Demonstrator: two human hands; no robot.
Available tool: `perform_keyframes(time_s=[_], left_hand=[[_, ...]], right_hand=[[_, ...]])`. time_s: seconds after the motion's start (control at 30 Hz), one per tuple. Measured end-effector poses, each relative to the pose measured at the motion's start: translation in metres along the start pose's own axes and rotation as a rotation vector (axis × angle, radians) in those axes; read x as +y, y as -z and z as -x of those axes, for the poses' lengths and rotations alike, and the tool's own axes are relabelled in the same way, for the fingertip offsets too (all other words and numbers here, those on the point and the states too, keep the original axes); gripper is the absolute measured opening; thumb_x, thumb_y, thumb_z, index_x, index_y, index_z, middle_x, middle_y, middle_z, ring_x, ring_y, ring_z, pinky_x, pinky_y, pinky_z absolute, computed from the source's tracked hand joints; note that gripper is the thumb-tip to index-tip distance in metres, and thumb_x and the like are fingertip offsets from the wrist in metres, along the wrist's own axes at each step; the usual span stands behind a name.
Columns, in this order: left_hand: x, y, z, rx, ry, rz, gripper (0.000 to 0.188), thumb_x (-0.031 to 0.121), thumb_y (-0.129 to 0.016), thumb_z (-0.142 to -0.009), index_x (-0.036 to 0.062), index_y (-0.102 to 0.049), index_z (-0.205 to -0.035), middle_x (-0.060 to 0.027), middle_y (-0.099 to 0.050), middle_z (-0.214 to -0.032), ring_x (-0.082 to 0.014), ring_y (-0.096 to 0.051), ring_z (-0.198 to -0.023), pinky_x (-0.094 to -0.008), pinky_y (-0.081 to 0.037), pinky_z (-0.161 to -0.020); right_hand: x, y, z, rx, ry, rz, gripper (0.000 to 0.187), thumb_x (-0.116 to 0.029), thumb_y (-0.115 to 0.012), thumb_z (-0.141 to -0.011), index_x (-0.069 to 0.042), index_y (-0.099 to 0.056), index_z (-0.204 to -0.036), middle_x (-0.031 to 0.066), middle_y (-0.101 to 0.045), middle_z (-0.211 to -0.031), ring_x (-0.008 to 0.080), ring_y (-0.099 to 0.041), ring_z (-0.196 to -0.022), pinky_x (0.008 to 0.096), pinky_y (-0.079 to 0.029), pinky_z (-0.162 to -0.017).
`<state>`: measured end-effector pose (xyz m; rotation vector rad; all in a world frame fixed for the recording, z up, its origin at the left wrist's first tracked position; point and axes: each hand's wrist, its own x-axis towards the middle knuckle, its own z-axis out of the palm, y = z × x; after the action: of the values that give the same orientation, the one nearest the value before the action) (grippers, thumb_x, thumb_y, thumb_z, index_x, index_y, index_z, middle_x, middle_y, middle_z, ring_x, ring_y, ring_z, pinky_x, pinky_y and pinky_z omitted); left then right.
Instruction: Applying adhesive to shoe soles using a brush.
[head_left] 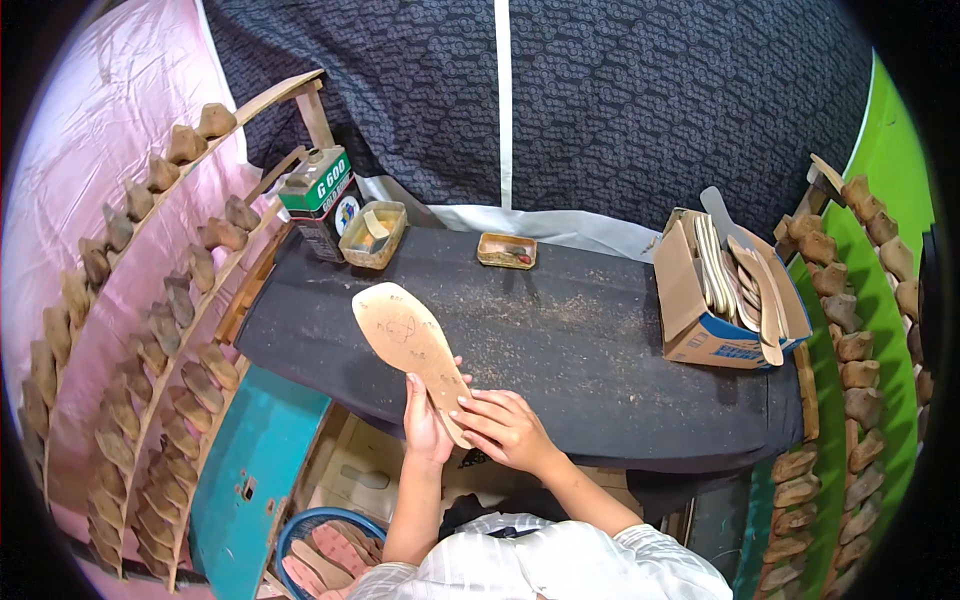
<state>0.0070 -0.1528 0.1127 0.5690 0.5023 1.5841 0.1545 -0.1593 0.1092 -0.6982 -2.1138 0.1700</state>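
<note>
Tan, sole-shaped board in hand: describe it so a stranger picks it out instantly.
Start at the table draped in dark cloth. Over its near side, the left hand and right hand hold the flat, tan, sole-shaped board, broad end farthest from them. Unlike the pale, thin pieces in the brown cardboard box, it is held alone and shows dark markings.

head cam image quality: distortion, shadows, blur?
Head view: strong fisheye, black surround, and the dark tabletop bows along its front edge; head view: shadows fall on the green cloth around the right-side shoe lasts; head view: the held pale sole looks fairly sharp, no obvious motion blur.
</note>
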Motion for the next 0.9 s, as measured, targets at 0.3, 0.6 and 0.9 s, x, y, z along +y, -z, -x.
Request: perform_keyframes(time_s=[0.3, 0.6, 0.9], left_hand=[[0.002, 0.02, -0.066, 0.0, 0.054, 0.092, 0.054, 0.046, -0.027, -0.097, 0.0072, -0.036, -0.133, -0.0146, -0.054, -0.119, -0.0246, -0.06, -0.091, -0.039, -0.053, -0.077], [-0.015, 0.03, -0.101, -0.104, 0.121, 0.098, 0.051, 0.043, -0.025, -0.098, 0.0088, -0.033, -0.134, -0.0166, -0.053, -0.118, -0.0246, -0.06, -0.09, -0.039, -0.053, -0.077], [-0.018, 0.032, -0.128, -0.074, 0.129, 0.092, 0.057, 0.048, -0.023, -0.097, 0.0063, -0.035, -0.134, -0.0157, -0.054, -0.117, -0.0229, -0.06, -0.088, -0.0379, -0.054, -0.074]], right_hand=[[0.078, 0.026, -0.03, 0.326, -0.276, 0.225, 0.031, 0.005, -0.061, -0.071, -0.009, -0.066, -0.098, 0.0094, -0.064, -0.097, 0.0271, -0.06, -0.091, 0.0352, -0.048, -0.079], [0.21, -0.004, -0.066, 0.276, -0.5, 0.194, 0.056, -0.005, -0.068, -0.077, -0.011, -0.045, -0.128, 0.0127, -0.051, -0.117, 0.0229, -0.058, -0.091, 0.0317, -0.05, -0.073], [0.281, -0.018, -0.104, 0.169, -0.381, 0.136, 0.028, 0.005, -0.066, -0.074, -0.005, -0.064, -0.1, 0.0114, -0.064, -0.091, 0.0206, -0.066, -0.076, 0.0297, -0.053, -0.067]])
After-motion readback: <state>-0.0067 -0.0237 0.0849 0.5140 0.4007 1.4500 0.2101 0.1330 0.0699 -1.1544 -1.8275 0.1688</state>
